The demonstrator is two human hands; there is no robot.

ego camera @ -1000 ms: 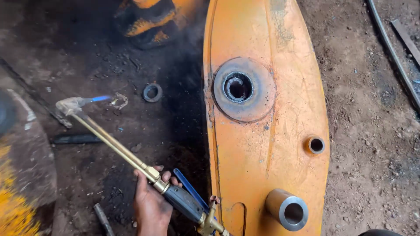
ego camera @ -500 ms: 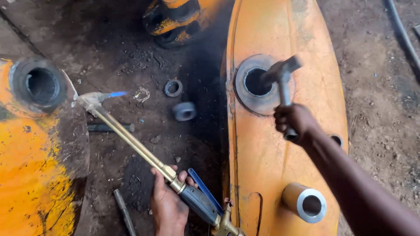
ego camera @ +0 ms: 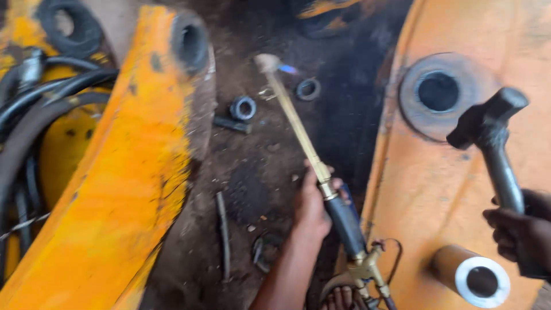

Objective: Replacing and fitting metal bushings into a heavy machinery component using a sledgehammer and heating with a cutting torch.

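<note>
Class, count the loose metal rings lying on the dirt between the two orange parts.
2: one ring left of the torch, another right of its tip. Others may be hidden.

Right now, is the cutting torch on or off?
On: a small blue flame shows at the tip of the cutting torch, held in the left hand.

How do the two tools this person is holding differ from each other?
The torch in the left hand is long, thin and brass-coloured, with a small blue flame at its tip; the hammer in the right hand is shorter, thick and dark grey. The torch points over the dirt ground; the hammer is raised above the orange steel plate. Both are gripped by the handle.
</note>
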